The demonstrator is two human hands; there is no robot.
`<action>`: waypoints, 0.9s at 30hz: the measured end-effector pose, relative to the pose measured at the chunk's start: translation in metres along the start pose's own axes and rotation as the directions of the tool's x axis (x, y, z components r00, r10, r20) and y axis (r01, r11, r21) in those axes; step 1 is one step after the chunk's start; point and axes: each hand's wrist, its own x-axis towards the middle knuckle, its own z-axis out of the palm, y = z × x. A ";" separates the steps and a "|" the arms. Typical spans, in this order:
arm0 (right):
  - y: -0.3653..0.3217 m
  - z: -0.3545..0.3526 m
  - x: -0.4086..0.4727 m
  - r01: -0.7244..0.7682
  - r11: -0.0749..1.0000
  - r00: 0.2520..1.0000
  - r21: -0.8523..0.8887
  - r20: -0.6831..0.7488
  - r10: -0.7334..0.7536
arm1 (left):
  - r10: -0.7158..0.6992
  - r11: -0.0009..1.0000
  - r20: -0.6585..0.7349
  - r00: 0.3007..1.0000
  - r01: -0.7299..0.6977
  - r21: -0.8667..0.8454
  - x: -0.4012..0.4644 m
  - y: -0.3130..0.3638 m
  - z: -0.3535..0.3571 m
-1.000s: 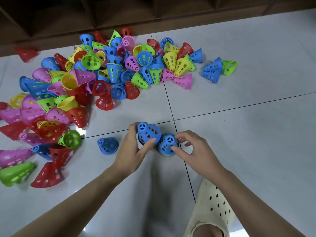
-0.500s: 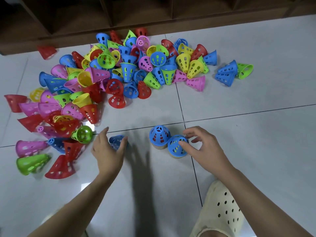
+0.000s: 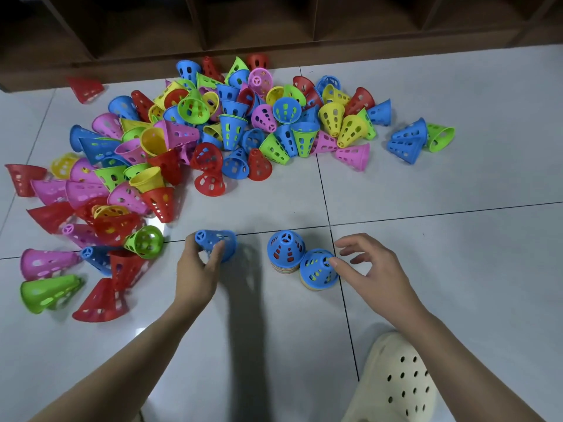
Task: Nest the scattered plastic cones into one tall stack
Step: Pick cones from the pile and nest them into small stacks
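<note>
Bright, even light from overhead, and the glossy white tiled floor (image 3: 426,184) throws back a small hot glare spot beside the heap of perforated plastic cones (image 3: 213,129); a soft dark shadow runs toward the camera between the forearms; wide-angle bend at the edges, left-side cones slightly smeared

On the tiled floor (image 3: 426,193), the left hand (image 3: 195,275) grips a blue cone (image 3: 217,243) while the right hand (image 3: 374,271) touches one of two blue-topped stacks (image 3: 318,269).
</note>
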 end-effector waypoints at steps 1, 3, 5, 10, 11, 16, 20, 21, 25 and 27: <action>-0.001 -0.002 0.001 -0.007 1.000 1.000 0.006 -0.001 0.007 | 0.034 0.998 0.013 0.999 -0.034 -0.043 -0.003 0.012 0.001; -0.001 -0.004 0.002 -0.024 1.000 1.000 0.020 -0.001 0.024 | 0.142 0.984 0.032 0.989 -0.138 -0.111 -0.011 0.035 0.003; -0.001 -0.005 0.002 -0.038 0.999 0.999 0.033 -0.001 0.038 | 0.257 0.955 0.047 0.965 -0.246 -0.164 -0.023 0.056 0.006; 0.002 -0.003 -0.001 -0.045 0.998 0.999 0.043 0.026 0.044 | 0.412 0.903 0.193 0.891 -0.371 -0.215 -0.043 0.085 0.018; 0.003 -0.002 -0.001 -0.041 0.998 0.999 0.039 0.034 0.040 | 0.412 0.908 0.236 0.880 -0.374 -0.191 -0.044 0.086 0.020; 0.007 -0.005 0.000 -0.034 0.999 0.998 0.023 0.047 0.033 | 0.422 0.906 0.325 0.846 -0.404 -0.125 -0.040 0.080 0.029; 0.009 -0.011 0.006 -0.048 0.998 0.999 0.051 0.023 0.047 | 0.408 0.909 0.362 0.838 -0.412 -0.071 -0.030 0.071 0.032; 0.010 -0.012 0.008 -0.050 0.997 0.999 0.054 0.016 0.049 | 0.414 0.901 0.375 0.829 -0.432 -0.040 -0.027 0.068 0.032; 0.014 -0.015 0.021 -0.052 0.997 0.999 0.060 0.003 0.052 | 0.448 0.869 0.424 0.787 -0.495 0.003 -0.016 0.065 0.030; 0.019 -0.017 0.031 -0.050 0.997 0.999 0.060 0.007 0.050 | 0.449 0.869 0.441 0.777 -0.494 -0.014 -0.008 0.066 0.027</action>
